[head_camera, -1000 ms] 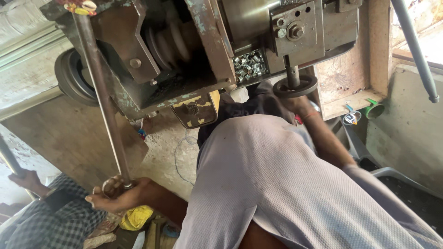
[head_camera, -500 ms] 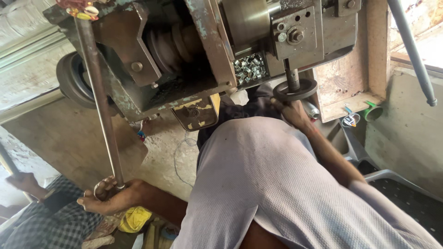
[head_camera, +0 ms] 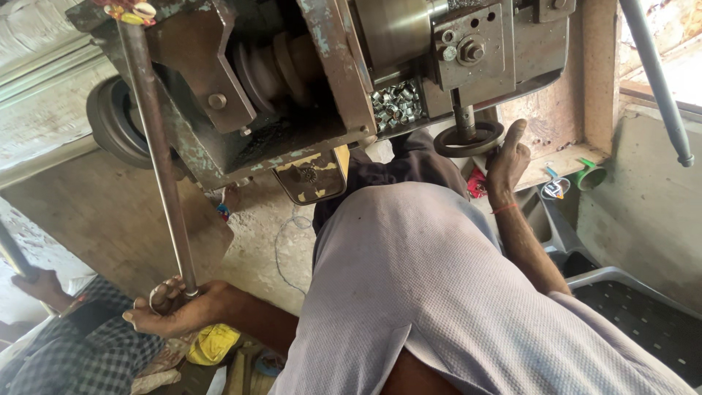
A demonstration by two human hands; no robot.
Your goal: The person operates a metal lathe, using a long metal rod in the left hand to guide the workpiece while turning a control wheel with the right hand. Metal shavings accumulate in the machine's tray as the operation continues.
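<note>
The left hand [head_camera: 175, 311] is gripping the long metal rod [head_camera: 157, 157] at its low end, steadying it, while the right hand [head_camera: 508, 157], thumb raised, is resting beside the handwheel [head_camera: 468, 139].

Dull steel rod [head_camera: 157, 161], rusty painted metal machine [head_camera: 322, 73], shiny metal handwheel [head_camera: 468, 139]

- Pile of small shiny metal rings [head_camera: 395, 104] in a tray on the machine body.
- Stepped pulley [head_camera: 274, 66] inside the open housing; dark wheel [head_camera: 111, 124] at its left end.
- Yellow cloth [head_camera: 212, 342] on the floor.
- Green cup [head_camera: 589, 175] on the ledge, upper right.
- Grey slanted pipe [head_camera: 654, 80] at right edge.
- Another person's hand [head_camera: 36, 284], checked sleeve, lower left.
</note>
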